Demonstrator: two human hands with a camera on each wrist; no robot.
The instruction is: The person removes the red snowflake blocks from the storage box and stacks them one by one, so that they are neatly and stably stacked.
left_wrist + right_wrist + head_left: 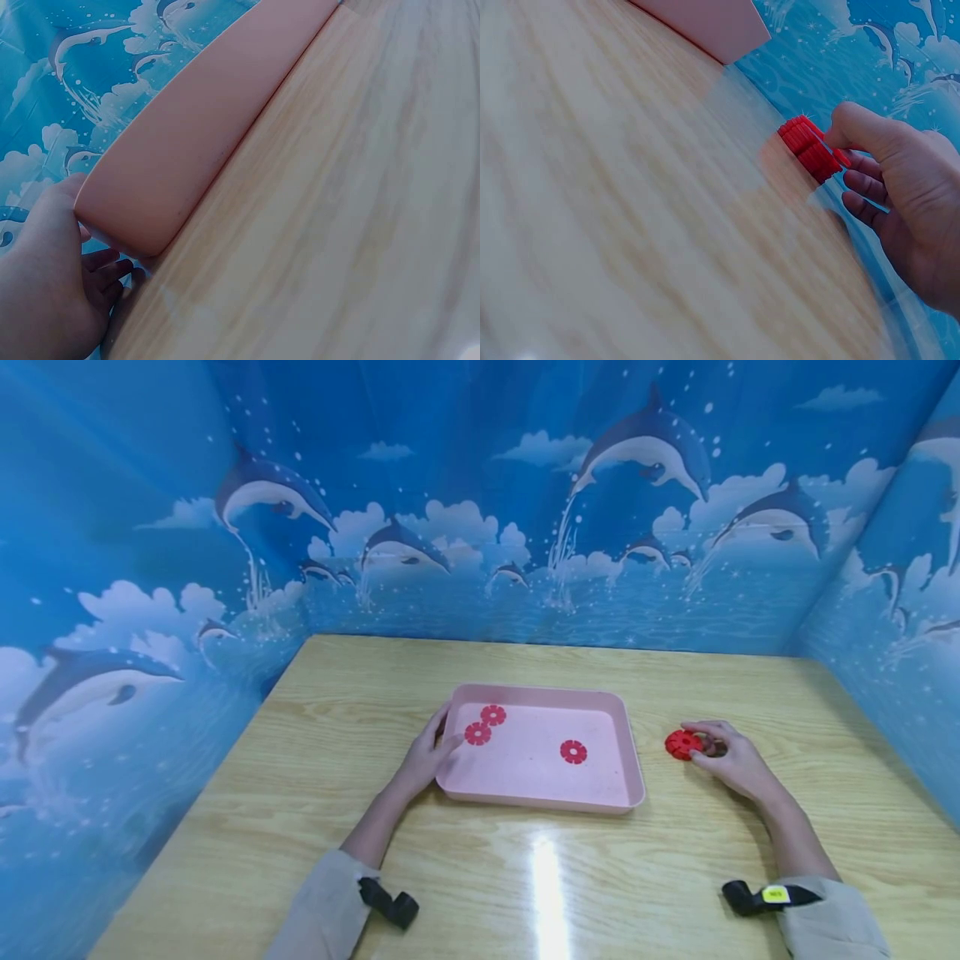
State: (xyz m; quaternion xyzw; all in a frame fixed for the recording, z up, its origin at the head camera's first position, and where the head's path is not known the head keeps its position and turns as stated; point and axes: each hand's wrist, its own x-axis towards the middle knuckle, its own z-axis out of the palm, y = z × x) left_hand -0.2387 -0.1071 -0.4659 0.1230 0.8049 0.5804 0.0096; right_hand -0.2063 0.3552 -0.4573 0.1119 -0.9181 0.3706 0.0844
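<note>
A pink rectangular tray (525,793) lies on the table with 3 red notched plastic discs in it: two discs (477,733) at the left, slightly overlapping, and one disc (573,752) right of the middle. My left hand (426,760) grips the tray's left wall, thumb over the rim and fingers outside, partly hidden. To the tray's right, a stack of red notched discs (808,150) stands on the table. At that stack my right hand (731,760) pinches one disc (841,157), which tilts away from the others in the right wrist view. The other fingers are loosely bent.
The light wood table (360,693) is bordered at the back and sides by a blue dolphin-print curtain (450,593). A bright reflection crosses the tabletop in front of the tray. A black strap with a small camera (390,902) is on each sleeve.
</note>
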